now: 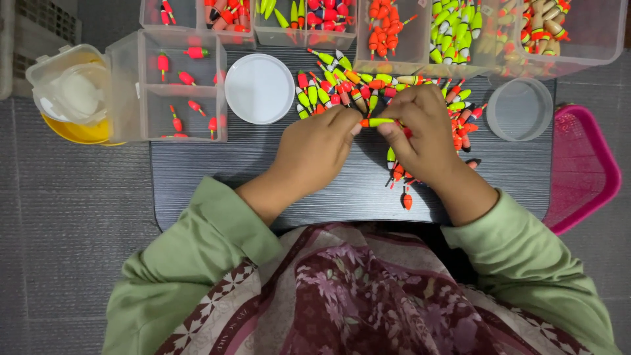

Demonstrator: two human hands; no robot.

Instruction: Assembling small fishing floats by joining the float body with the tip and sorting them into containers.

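Hands: left hand [315, 148] and right hand [420, 131] pinch 1 yellow-orange float [376, 122] over tray [513, 171].

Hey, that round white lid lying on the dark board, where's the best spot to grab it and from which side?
Likely by the rim of the round white lid, pinched from above at its near edge: it lies flat, and the compartment box crowds its left side while floats crowd its right.

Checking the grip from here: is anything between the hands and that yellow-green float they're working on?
No. The left hand and right hand both pinch the yellow-green float directly, above the pile of loose floats.
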